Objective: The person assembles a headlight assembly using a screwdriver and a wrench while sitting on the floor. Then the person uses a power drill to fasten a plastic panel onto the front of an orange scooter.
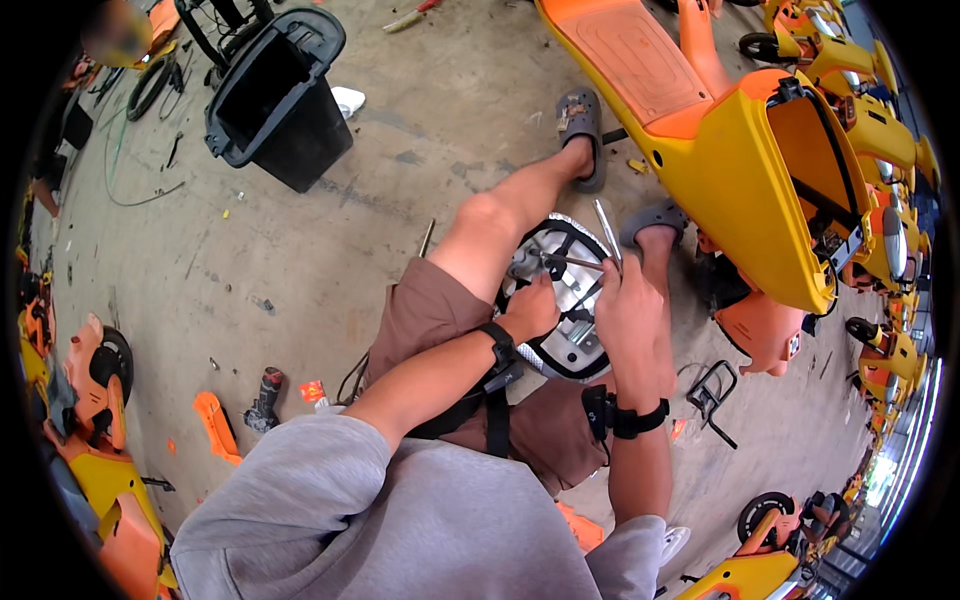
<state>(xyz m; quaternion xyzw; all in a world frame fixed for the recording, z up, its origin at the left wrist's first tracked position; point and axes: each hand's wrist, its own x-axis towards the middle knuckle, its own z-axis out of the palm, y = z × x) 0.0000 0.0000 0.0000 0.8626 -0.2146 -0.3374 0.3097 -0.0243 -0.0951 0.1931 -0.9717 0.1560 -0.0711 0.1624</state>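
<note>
An oval part with a black and pale rim and a silvery inside lies between my lower legs, crossed by dark straps or cables. My right hand is closed over its right side, around a metal tool with two rods at an angle. One shiny rod points away from me; a darker rod reaches left across the part. My left hand is closed at the part's left side, just below a grey metal fitting. Whatever its fingers hold is hidden.
A yellow and orange scooter body stands close on the right. A black bin is at the far left. On the floor lie a power tool, an orange plastic piece and a black metal frame. More scooters line both sides.
</note>
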